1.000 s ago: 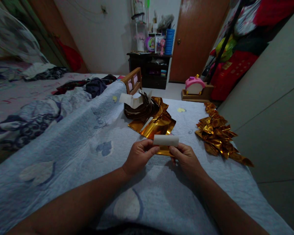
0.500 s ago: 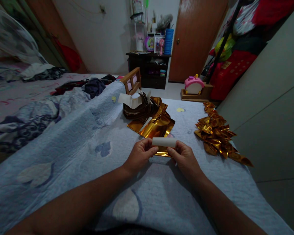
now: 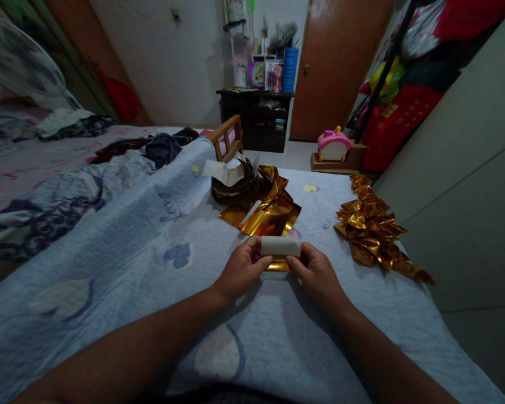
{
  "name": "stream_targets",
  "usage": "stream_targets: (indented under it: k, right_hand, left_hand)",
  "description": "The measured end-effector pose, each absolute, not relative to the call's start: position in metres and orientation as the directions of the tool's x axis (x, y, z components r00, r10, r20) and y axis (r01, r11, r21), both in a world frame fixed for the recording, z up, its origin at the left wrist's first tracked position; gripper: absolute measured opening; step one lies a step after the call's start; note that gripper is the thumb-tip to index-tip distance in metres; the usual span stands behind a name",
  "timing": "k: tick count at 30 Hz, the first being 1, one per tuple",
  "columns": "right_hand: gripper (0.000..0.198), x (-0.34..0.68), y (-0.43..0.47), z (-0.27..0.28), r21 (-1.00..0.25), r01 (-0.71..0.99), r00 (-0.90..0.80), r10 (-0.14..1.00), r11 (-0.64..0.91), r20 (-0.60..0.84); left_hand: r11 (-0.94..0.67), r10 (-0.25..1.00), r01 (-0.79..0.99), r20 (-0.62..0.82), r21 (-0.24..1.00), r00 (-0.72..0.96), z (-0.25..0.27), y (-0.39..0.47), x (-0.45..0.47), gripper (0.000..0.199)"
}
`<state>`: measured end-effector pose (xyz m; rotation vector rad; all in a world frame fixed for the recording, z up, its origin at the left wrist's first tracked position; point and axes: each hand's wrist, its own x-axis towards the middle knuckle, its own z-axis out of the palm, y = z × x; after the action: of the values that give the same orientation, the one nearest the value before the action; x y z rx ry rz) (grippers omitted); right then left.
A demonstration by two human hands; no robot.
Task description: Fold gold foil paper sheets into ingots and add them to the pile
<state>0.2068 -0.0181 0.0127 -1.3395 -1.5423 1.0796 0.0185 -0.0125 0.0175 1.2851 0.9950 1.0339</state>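
Observation:
Between my two hands is a sheet of gold foil paper (image 3: 280,246), its white back showing at the top and a shiny gold strip along the bottom. My left hand (image 3: 244,266) pinches its left end, thumb in front and fingers behind. The right end is pinched the same way by my right hand (image 3: 317,271). Just beyond lies a loose stack of foil sheets (image 3: 239,188), with crumpled gold ones (image 3: 273,210) spilling toward me. To the right, a heap of folded gold foil pieces (image 3: 370,230) rests on the bed.
A pale blue quilt (image 3: 143,303) with heart shapes covers the bed. Dark clothes (image 3: 162,148) lie to the left, near a low wooden rail (image 3: 227,137). At the right rises a pale cabinet side (image 3: 467,196). A pink toy (image 3: 334,145) stands beyond the bed's far end.
The gold strip under my thumbs shows slightly flatter, and the paper has shifted a touch. Both hands keep their grip; the stack and heap stay put.

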Motion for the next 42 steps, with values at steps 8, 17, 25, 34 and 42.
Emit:
stream_targets:
  k: [8,17,25,34,42]
  right_hand:
    - [0.018,0.206,-0.021,0.010,-0.901,0.420,-0.158,0.987,0.107,0.043]
    - [0.023,0.205,-0.023,0.015,-0.719,0.685,-0.195,0.980,0.119,-0.024]
    - [0.027,0.202,-0.024,0.015,-0.594,0.795,-0.200,0.977,0.121,-0.069]
    - [0.034,0.200,-0.025,0.013,-0.489,0.863,-0.165,0.985,0.125,-0.040]
    - [0.041,0.202,-0.028,0.011,-0.474,0.870,-0.122,0.991,0.136,0.060]
  left_hand:
    - [-0.043,0.962,0.137,0.004,0.990,0.273,0.019,-0.021,0.018,0.049]
    - [-0.317,0.912,0.551,0.087,0.772,0.402,0.023,-0.020,0.016,0.011]
    - [-0.353,0.903,0.733,0.008,0.581,0.429,0.018,-0.022,0.016,0.020]
    - [-0.431,0.898,0.834,0.070,0.344,0.435,0.020,-0.024,0.015,0.013]
    - [-0.658,0.732,0.621,0.168,0.425,0.660,0.007,-0.015,0.014,0.017]
